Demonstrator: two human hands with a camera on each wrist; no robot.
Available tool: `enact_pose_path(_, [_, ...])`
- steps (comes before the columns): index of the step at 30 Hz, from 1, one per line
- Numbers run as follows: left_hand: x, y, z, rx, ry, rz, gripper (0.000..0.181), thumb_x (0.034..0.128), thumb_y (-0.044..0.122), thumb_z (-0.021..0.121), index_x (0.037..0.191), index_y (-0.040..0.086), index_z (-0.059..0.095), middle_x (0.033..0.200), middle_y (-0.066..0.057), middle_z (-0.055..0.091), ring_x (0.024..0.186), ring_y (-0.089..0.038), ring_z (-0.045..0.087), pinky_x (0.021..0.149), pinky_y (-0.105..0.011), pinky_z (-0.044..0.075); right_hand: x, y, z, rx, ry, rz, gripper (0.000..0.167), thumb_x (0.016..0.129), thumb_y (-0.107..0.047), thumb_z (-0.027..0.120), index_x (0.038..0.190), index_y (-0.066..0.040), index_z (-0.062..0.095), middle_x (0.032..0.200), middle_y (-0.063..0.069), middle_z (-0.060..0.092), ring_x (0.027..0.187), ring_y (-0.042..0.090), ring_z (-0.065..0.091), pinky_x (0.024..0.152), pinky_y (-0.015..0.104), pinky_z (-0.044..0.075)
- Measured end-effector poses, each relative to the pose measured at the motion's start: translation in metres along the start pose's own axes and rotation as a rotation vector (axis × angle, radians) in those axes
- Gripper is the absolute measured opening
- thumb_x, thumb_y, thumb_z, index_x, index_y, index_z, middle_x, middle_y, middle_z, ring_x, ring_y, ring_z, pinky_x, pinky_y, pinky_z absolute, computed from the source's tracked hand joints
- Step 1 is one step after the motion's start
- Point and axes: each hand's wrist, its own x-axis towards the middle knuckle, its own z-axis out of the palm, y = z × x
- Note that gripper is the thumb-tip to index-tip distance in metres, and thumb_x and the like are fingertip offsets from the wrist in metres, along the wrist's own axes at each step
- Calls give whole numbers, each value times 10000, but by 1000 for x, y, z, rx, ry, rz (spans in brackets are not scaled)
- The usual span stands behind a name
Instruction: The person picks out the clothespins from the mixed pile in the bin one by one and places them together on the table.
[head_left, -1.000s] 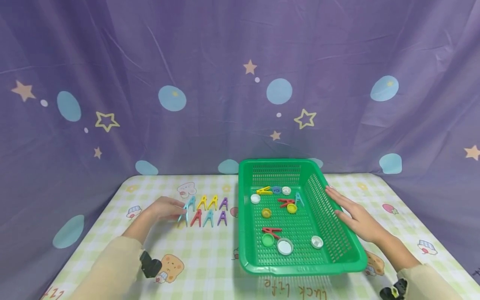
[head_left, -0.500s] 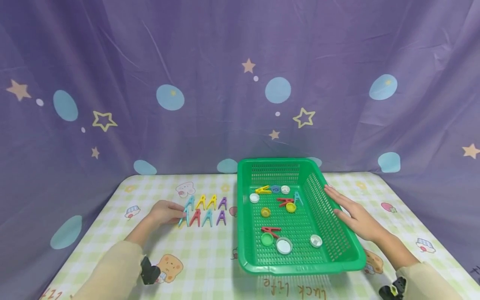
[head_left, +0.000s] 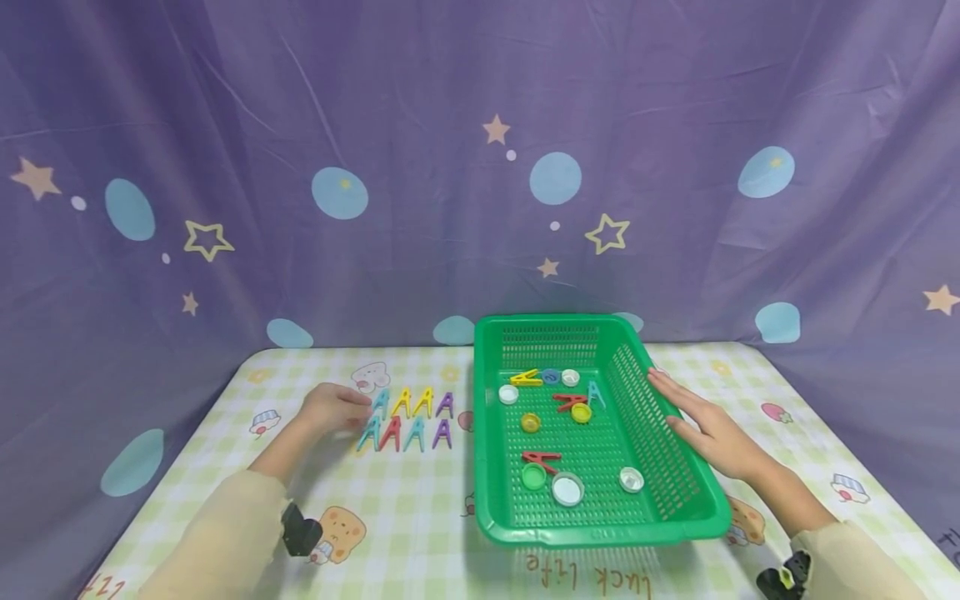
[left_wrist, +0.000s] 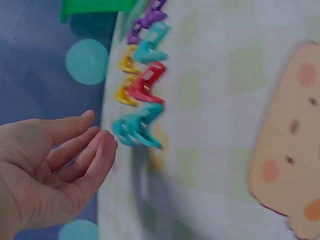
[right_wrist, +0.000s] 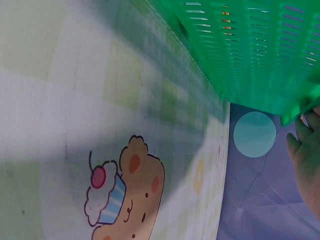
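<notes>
My left hand (head_left: 333, 410) hovers just left of two rows of plastic clothespins, its fingers loosely bent with nothing between them. Nearest to it are a light blue clothespin (head_left: 370, 434) in the front row and another light blue clothespin (head_left: 381, 404) behind. Beside these stand a red clothespin (head_left: 391, 435), a yellow clothespin (head_left: 402, 403) and a purple clothespin (head_left: 442, 434), among others. In the left wrist view, the fingertips (left_wrist: 107, 140) are close to the light blue pair. My right hand (head_left: 716, 437) rests with extended fingers on the right rim of the green basket (head_left: 600, 533).
Inside the basket lie several bottle caps, among them a green cap (head_left: 534, 476) and a large white cap (head_left: 567, 490), plus several loose clothespins such as a red clothespin (head_left: 542, 461). A checked cloth (head_left: 405, 517) covers the table; a purple curtain (head_left: 420, 100) hangs behind.
My left hand has set the front light blue clothespin upright at the row's left end, let go of it and drawn slightly back. The right hand stays on the basket rim.
</notes>
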Motion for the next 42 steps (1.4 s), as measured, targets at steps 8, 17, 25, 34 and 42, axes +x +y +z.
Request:
enact_pose_path(8, [7,45,6,-23,-60,85,388,896,159,660,1217,-55,614,1248,-241,633,1044,-311,679,885,-374,583,-4,1,-1,-8,0,5,547,937,-35,508,1465,-15,365,1525,221,362,1424,-142,128,1069,-50,122])
enact_pose_path(17, [12,114,27,6,-88,157,370,928,219,639,1250,38,614,1264,-180,637,1103,-315,649,973,-397,540,-7,3,-1,-4,8,11,547,936,-34,512,1463,-19,370,1529,212,360,1429,-133,136,1071,-47,124])
enact_pose_path(25, [21,160,58,13,-120,214,341,910,225,661,1213,68,647,1247,-139,642,1100,-299,637,951,-389,541,-10,5,0,-7,14,8,547,935,-34,516,1462,-19,372,1535,197,358,1430,-133,135,1077,-43,123])
enact_pose_path(34, [35,197,99,117,-160,236,307,892,232,686,1152,69,692,1260,-125,646,1137,-282,628,934,-367,560,-12,4,-1,-10,7,28,551,943,-51,514,1472,-34,361,1543,180,353,1429,-141,123,1070,-49,120])
enact_pose_path(42, [54,208,130,339,-132,184,290,898,312,676,1063,82,737,1152,-78,709,1152,-245,619,1216,-417,270,-9,3,-2,-5,5,13,561,937,-40,518,1474,-36,357,1542,180,355,1438,-125,127,1081,-40,123])
